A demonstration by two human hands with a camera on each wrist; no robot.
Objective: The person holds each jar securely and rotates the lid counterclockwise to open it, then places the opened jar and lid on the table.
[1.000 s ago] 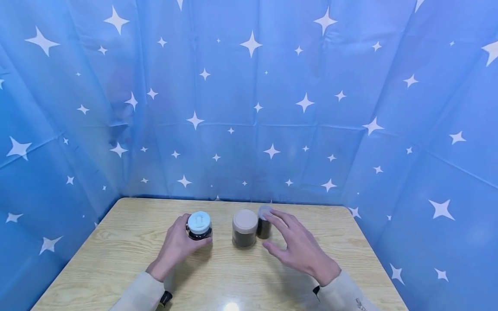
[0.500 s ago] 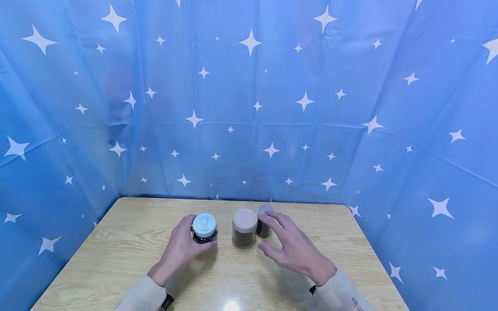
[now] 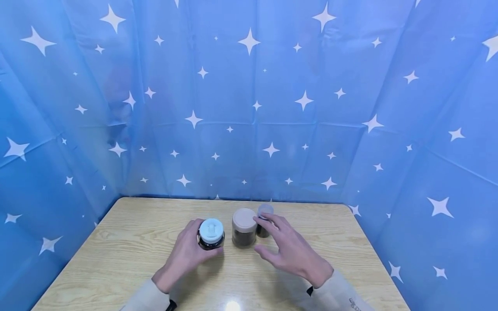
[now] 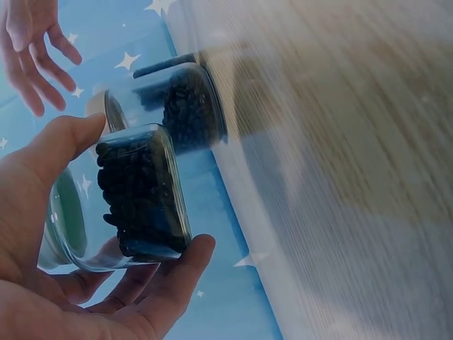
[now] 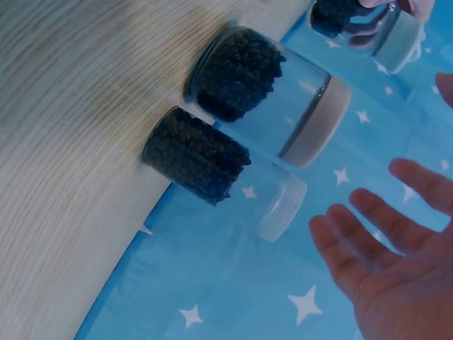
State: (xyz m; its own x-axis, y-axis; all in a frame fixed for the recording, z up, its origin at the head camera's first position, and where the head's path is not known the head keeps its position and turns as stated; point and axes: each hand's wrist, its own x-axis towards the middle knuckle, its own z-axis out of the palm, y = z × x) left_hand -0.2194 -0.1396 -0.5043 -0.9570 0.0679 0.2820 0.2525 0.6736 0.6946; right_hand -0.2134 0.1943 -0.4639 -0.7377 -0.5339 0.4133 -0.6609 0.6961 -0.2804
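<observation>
My left hand [image 3: 186, 251] grips a squarish glass jar [image 3: 211, 232] with a pale blue-green lid. Its thumb and fingers wrap the sides, and dark beans fill part of the jar [image 4: 138, 195]. In the left wrist view its base appears raised off the table. Just right of it stands a wide round jar [image 3: 244, 237] with a beige-pink lid, upright and part filled with dark beans. A narrower jar [image 5: 205, 159] with a frosted clear lid stands close beside that one. My right hand [image 3: 292, 251] hovers near these two, fingers spread, apart from the lids in the right wrist view.
A light wood-grain table [image 3: 128, 242] lies under everything. Its far edge runs just behind the jars. Beyond it hangs a blue curtain [image 3: 249, 108] with white stars, which also closes off both sides.
My left hand has carried the squarish jar rightward and slightly nearer to me, closer to the wide jar. My right hand has shifted a little left. The two standing jars have stayed put.
</observation>
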